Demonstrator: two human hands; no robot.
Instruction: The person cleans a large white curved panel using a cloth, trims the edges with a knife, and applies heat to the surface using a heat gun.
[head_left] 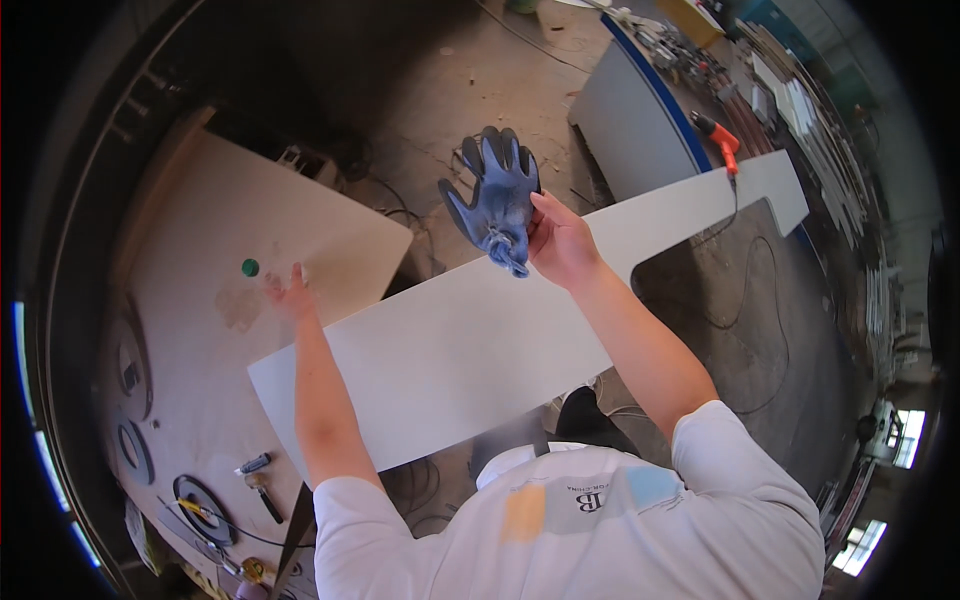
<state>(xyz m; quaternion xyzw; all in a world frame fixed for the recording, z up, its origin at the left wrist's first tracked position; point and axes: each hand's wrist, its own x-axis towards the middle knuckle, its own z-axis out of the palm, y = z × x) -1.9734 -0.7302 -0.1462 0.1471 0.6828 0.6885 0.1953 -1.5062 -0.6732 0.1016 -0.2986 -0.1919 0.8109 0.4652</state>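
A blue work glove (505, 200) with dark fingertips hangs spread out above the white board, its cuff bunched up. My right hand (562, 238) is closed on the glove's edge near the cuff, thumb on top. My left hand (290, 293) is over the pale tabletop on the left, a little blurred, with its fingers apart and nothing in them. Close to its fingertips sits a small round green object (250, 267), whose kind I cannot make out. The long white board (450, 350) reaches across in front of me, with a cut-out toward its far right end.
An orange heat gun (722, 140) stands by the board's right end, its cord hanging down. Rolls of edging strip (205, 510) and a hammer (264, 497) lie on the pale table (190, 370). A blue-edged bench (640, 110) holds tools and scraps. Cables trail over the floor.
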